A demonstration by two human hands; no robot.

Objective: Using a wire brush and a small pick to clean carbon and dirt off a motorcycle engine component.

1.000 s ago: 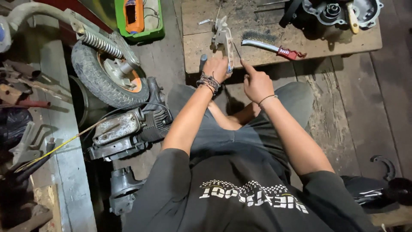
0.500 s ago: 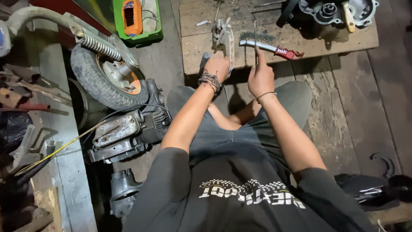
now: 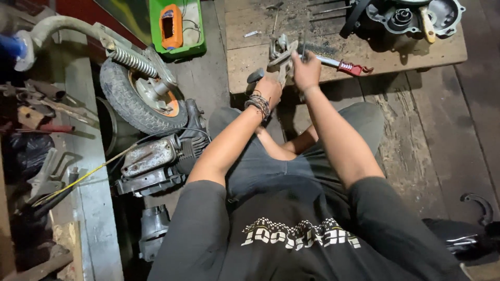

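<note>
From the head cam, the person sits on the floor in front of a low wooden board [image 3: 364, 62], both arms stretched out over it. The left hand [image 3: 268, 89], wrist wrapped in bracelets, is curled around the lower end of a small metal part [image 3: 281, 52] that sits at the board's near edge, kinda steadying it. The right hand [image 3: 306, 72] is closed in a fist around the handle of a thin dark tool [image 3: 303, 46] that pokes up beside that part; can't tell what kind of tool it is, the tip's too small and dark. Just to the right, a red-handled wire brush [image 3: 346, 66] lies flat on the board. Further back on the board there's a dark engine casing [image 3: 411, 15]. Off to the left on the floor there's a small scooter wheel [image 3: 140, 96] with a spring shock, an engine block [image 3: 151, 164] below it, and a green tray [image 3: 179, 26] holding an orange meter [image 3: 171, 25].
</note>
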